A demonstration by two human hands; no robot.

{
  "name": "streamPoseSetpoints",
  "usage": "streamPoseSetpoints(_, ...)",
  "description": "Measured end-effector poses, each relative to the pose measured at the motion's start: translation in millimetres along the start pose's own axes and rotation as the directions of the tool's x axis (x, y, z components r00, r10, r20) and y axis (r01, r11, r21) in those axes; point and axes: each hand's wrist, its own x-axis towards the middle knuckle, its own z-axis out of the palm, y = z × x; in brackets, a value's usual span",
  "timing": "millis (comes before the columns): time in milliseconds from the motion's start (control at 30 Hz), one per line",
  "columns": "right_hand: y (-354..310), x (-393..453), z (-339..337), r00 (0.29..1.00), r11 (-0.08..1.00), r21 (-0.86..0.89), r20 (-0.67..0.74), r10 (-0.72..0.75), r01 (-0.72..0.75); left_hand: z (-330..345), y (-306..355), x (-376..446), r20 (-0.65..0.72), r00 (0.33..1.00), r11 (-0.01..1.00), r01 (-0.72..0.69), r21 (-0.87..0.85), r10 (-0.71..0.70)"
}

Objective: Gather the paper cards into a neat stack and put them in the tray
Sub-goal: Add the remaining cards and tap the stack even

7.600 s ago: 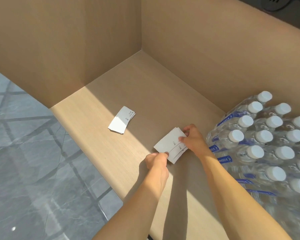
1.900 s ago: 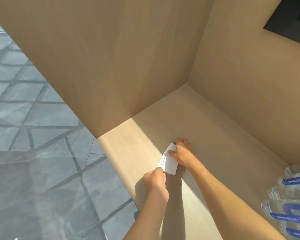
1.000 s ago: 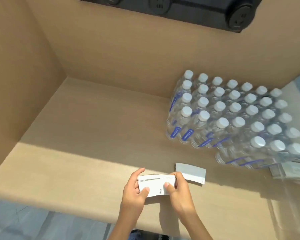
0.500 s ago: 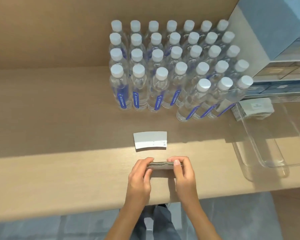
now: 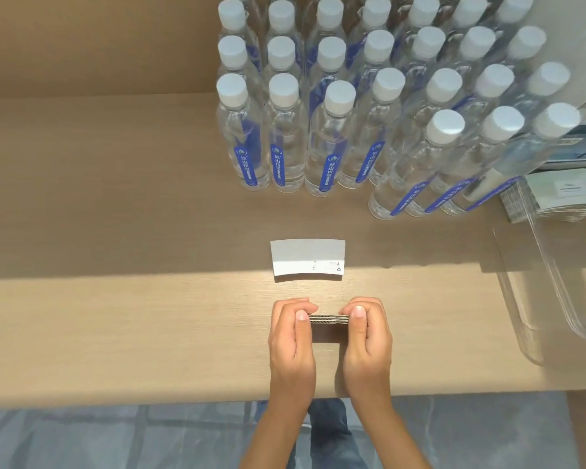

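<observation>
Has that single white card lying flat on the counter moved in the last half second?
No. The single white card lies in front of the water bottles as before, just beyond both hands; only the camera moved closer.

Left hand point(image 5: 293, 336) and right hand point(image 5: 366, 336) pinch a card stack point(image 5: 329, 319) edge-up on the tabletop point(image 5: 115, 316), near edge, one hand at each end. One loose card point(image 5: 308, 259) lies flat just beyond it. Water bottles point(image 5: 369, 96) with white caps stand in rows at far right. Clear tray point(image 5: 555, 299) at right edge, with more cards point(image 5: 562, 198) at its far end.
</observation>
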Motion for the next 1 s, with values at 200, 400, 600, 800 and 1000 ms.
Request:
streamPoseSetpoints(200, 0.7, -0.4, 3.6, 0.999, 0.999, -0.033, 0.045, 0.002, 0.000, -9.3, -6.1, -0.6, 0.031, 0.999, 0.998, -0.035, 0.048, 0.033)
streamPoseSetpoints(400, 2.3, 0.1, 2.8, 0.995, 0.998, -0.056, 0.099, -0.003, 0.009, -18.5, -10.0, 1.4, 0.173, 0.983, 0.989, -0.082, 0.124, 0.060)
streamPoseSetpoints(600, 8.8, 1.9, -17.8, 0.947, 0.990, -0.132, 0.321, -0.009, 0.054, -33.6, -21.1, 7.1, 0.319, 0.933, 0.920, -0.262, 0.291, 0.164)
streamPoseSetpoints(800, -3.5, 6.4, -18.7, 0.969, 0.975, -0.223, 0.234, 0.075, -0.021, -32.9, -7.1, 9.5, 0.224, 0.964, 0.908, -0.219, 0.356, 0.145)
streamPoseSetpoints(1000, -27.1, 34.1, -6.3, 0.904, 0.908, -0.053, 0.085, 0.418, -0.415, -28.2, 32.1, 37.3, -0.011, 0.954, 0.939, 0.296, 0.172, -0.299)
